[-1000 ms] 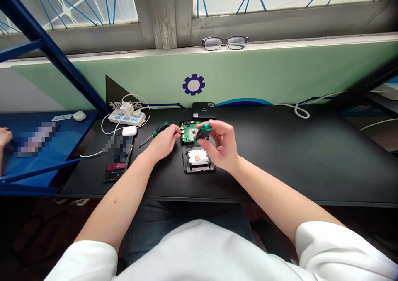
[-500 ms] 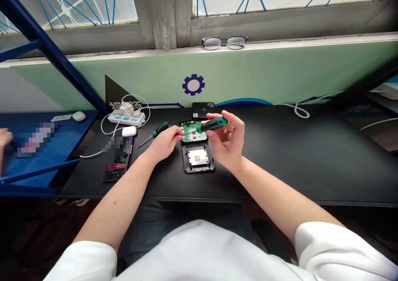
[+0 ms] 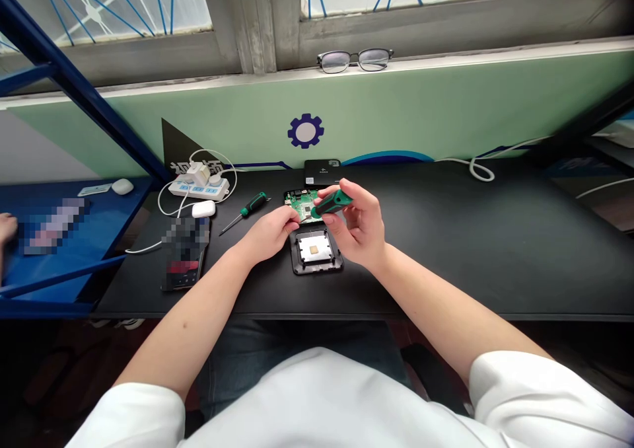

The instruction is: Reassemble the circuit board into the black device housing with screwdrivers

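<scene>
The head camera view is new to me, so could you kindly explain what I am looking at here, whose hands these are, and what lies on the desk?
The picture comes from a camera worn on a person's head, looking forward and down, so the two bare arms entering from below are that person's own. There is no machine. The right hand holds a green-handled screwdriver over a green circuit board. The left hand rests at the board's left edge. Just in front of the board lies an open black casing with a pale square pad inside. A second screwdriver lies untouched on the black desk, beside a phone, a white power strip and a white earbud case. Glasses sit on the windowsill. Another person's hand shows at the far left.
</scene>
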A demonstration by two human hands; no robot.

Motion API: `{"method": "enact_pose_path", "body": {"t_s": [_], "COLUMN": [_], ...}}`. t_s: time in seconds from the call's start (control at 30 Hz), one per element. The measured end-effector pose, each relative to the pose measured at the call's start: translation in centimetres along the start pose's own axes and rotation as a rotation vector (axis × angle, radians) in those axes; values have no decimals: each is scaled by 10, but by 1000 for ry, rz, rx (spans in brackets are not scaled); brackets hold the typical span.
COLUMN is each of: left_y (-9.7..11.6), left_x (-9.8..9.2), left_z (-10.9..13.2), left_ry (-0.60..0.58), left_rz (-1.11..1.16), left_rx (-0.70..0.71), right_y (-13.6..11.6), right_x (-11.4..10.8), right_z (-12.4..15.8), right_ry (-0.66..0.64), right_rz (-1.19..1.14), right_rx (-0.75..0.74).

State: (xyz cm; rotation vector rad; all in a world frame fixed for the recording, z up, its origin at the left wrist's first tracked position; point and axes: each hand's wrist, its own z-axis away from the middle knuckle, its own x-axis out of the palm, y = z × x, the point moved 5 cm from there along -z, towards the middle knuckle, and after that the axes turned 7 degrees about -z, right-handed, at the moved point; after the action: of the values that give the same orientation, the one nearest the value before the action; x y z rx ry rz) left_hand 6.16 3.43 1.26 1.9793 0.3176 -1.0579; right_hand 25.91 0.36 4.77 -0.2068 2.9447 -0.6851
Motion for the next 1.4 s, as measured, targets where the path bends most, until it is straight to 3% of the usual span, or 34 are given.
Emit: {"method": "enact_pose_path", "body": {"t_s": [0.2,0.3,0.43,0.8,1.03,1.17,1.4], "left_y": [17,15,5,3,1,1,-5], "left_x": [12,5,-9,-8,-4,-4,-5], "left_z": [0,1,3,6,6,5,3], "left_ry": [-120,-79,18,-63,-108,-101,-43], "left_rz": [75,64,-118,-237,-243,-257,-276], "left_rx": [111,127,123,129,114,103,69], "right_y": [-5,-7,-7,1,-6,-8,-12], "right_x": [-4,-12,-23,-22,-14,-14,-22], "right_z": [-2,-2,-4,5,-2,-5,-6], "right_ry": [-9,-6,53,17,-3,15,-3], "right_rz": [65,90,61,121,195,195,163], "right_rx": [9,7,28,79,-51,-108,-78]}}
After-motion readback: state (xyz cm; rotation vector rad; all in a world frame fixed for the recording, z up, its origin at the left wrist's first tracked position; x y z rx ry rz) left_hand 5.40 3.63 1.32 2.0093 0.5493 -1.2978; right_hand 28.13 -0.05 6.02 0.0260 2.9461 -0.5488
